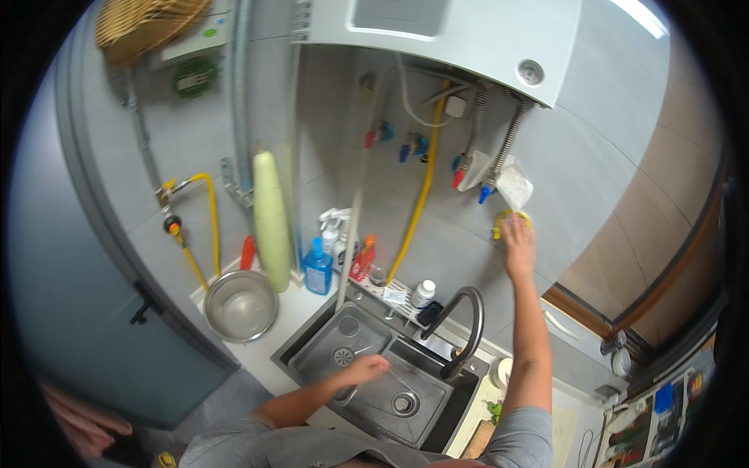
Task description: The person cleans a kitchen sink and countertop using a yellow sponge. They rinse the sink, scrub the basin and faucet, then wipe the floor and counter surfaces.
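Note:
My right arm stretches up along the tiled wall. My right hand [518, 240] covers part of a round yellow object [503, 222] there, fingers extended over it; whether they grip it is hidden. Just above hangs a white cloth or sponge-like pad [514, 187], near the blue-handled valve [485, 193]. My left hand [367, 370] is over the grey double-basin sink [374, 327], its fingers curled together and nothing visible in them. Below it to the right is the drain strainer [405, 403]. A dark gooseneck faucet [477, 316] arches over the right basin.
A metal bowl [241, 305] and a pale green gourd [272, 222] are on the left counter. Blue liquid [318, 269] and spray bottles [330, 237] stand behind the sink. The water heater [468, 41] overhangs its hoses. A wooden board [480, 439] lies at the right.

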Action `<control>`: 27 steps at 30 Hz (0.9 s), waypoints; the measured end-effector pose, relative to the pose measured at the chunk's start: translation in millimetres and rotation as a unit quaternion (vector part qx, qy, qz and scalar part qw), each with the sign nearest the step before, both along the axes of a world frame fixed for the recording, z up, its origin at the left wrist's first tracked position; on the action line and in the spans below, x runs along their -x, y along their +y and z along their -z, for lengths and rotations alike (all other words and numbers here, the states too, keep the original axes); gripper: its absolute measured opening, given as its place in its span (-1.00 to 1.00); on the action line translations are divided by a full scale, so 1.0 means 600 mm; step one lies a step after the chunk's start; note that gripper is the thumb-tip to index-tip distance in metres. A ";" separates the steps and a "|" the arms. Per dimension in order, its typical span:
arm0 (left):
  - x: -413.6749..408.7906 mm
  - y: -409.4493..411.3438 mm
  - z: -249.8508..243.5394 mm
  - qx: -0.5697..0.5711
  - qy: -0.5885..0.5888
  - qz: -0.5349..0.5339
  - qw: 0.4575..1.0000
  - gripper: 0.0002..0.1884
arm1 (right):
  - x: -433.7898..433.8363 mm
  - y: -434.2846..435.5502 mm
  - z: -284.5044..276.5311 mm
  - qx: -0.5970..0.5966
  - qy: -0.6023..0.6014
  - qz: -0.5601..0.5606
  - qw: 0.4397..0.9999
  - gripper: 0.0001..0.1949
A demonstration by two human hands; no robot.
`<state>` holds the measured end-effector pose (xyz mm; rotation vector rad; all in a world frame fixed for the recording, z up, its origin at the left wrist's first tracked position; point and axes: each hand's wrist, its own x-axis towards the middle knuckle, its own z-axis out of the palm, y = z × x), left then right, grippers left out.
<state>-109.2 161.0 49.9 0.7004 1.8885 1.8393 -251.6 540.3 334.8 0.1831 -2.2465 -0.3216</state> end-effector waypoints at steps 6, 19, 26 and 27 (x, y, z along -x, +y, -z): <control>-0.057 -0.135 0.065 0.071 0.088 -0.271 0.956 -0.90 | -0.019 0.090 -0.030 0.230 0.307 0.098 0.918 -0.39; -0.142 -0.257 0.067 0.055 -0.166 -0.257 0.950 -0.76 | -0.065 -0.309 0.048 0.716 -0.234 -0.298 0.586 -0.73; -0.182 -0.469 0.046 -0.081 -0.222 -0.302 0.924 -0.76 | -0.303 -0.767 0.265 0.784 -0.546 -0.070 0.288 -0.60; -0.190 -0.505 0.047 -0.107 -0.243 -0.354 0.897 -0.77 | -0.337 -0.826 0.310 0.751 -0.625 -0.107 0.184 -0.66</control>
